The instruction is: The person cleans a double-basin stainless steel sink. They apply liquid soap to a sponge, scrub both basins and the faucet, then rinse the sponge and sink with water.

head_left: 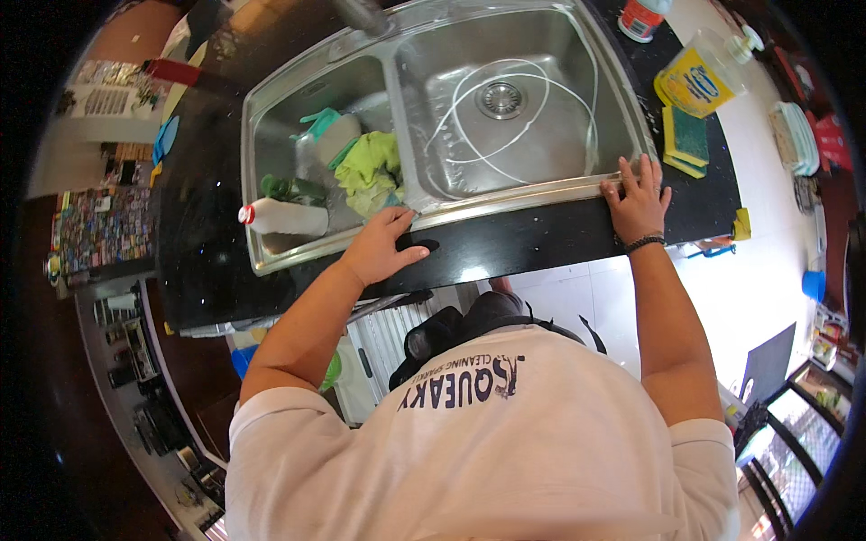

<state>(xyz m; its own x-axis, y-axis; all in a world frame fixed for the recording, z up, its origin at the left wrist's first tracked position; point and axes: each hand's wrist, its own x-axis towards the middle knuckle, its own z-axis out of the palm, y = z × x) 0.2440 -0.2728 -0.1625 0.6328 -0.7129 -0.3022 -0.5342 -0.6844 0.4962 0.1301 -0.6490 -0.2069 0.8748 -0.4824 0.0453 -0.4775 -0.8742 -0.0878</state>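
Note:
My left hand (pixel 384 247) lies on the front rim of the stainless steel double sink (pixel 514 203), its thumb apart from the fingers and nothing seen in its grasp. Just beyond its fingers, a lime-green cloth (pixel 369 166) is bunched in the left basin, beside a teal and grey item (pixel 331 132). A white bottle with a red cap (pixel 284 217) lies in that basin, near a dark green object (pixel 294 190). With fingers spread, my right hand (pixel 637 203) rests on the sink's front right corner. A thin white tube or cord (pixel 473 157) loops around the right basin's drain strainer (pixel 501 99).
On the black countertop (pixel 514 240), right of the sink, are green-and-yellow scrub sponges (pixel 686 142), a pump bottle with a yellow label (pixel 703 74) and another bottle (pixel 643 19). The faucet (pixel 362 15) stands behind the sink. A yellow item (pixel 742 224) sits at the counter's right edge.

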